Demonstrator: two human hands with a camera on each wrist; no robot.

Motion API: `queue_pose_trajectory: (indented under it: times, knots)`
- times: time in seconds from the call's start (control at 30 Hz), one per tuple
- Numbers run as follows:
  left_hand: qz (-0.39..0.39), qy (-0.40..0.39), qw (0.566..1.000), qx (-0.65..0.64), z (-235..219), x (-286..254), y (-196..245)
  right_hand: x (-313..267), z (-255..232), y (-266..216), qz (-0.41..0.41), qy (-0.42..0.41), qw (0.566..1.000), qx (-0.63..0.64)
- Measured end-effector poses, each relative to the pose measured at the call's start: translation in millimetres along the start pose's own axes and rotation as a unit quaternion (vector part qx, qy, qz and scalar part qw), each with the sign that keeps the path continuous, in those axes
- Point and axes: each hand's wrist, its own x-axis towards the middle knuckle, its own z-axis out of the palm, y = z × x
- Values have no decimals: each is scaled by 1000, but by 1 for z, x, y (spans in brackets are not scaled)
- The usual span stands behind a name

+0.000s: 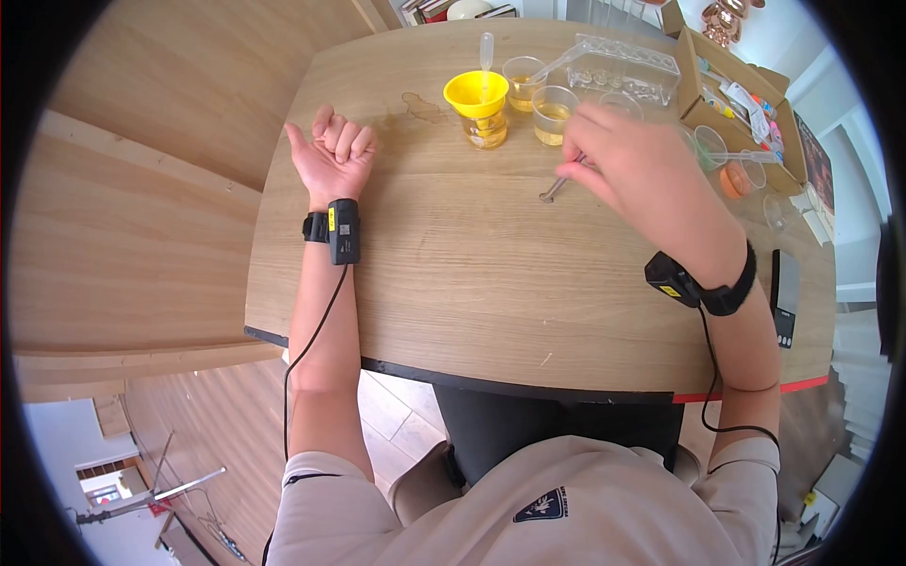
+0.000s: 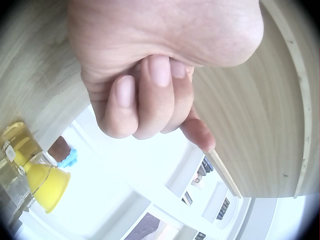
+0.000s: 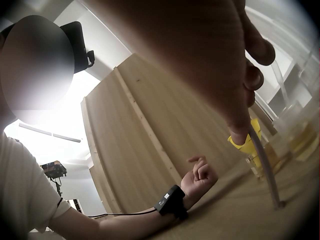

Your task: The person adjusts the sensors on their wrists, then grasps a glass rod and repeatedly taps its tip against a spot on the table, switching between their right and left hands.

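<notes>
My right hand [image 1: 642, 165] [image 3: 200, 55] pinches a thin metal tool [image 1: 559, 187] [image 3: 267, 170], its lower end at the tabletop. Palm up at the left, my left hand [image 1: 335, 156] [image 2: 150, 95] [image 3: 199, 180] has loosely curled fingers and holds nothing. Between the hands, farther back, a yellow funnel [image 1: 462, 92] [image 2: 47, 185] [image 3: 246, 145] sits over a container of amber liquid [image 1: 485, 132], a clear dropper [image 1: 487, 52] standing in it. Two clear cups [image 1: 524, 85] [image 1: 554, 113] with yellowish liquid stand beside it.
A clear plastic rack [image 1: 623, 71] stands at the back. An open cardboard box [image 1: 793, 151] of supplies lies at the right, with cups of green and orange contents [image 1: 736, 179] beside it. A small scale [image 1: 784, 292] is by the right forearm; a wet patch [image 1: 425, 107] marks the table.
</notes>
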Motion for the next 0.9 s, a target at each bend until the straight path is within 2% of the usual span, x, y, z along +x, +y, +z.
queue_pose_trajectory:
  times: [0.37, 0.43, 0.9]
  knots:
    - [10, 21, 1000, 5, 4, -1, -1, 0, 0, -4, 8, -33, 999, 7]
    - [2, -5, 1000, 3, 3, 0, -1, 0, 0, -3, 6, -26, 1000, 12]
    - [-6, -28, 1000, 1, 5, 1, -2, 0, 1, -3, -16, -17, 1000, -20]
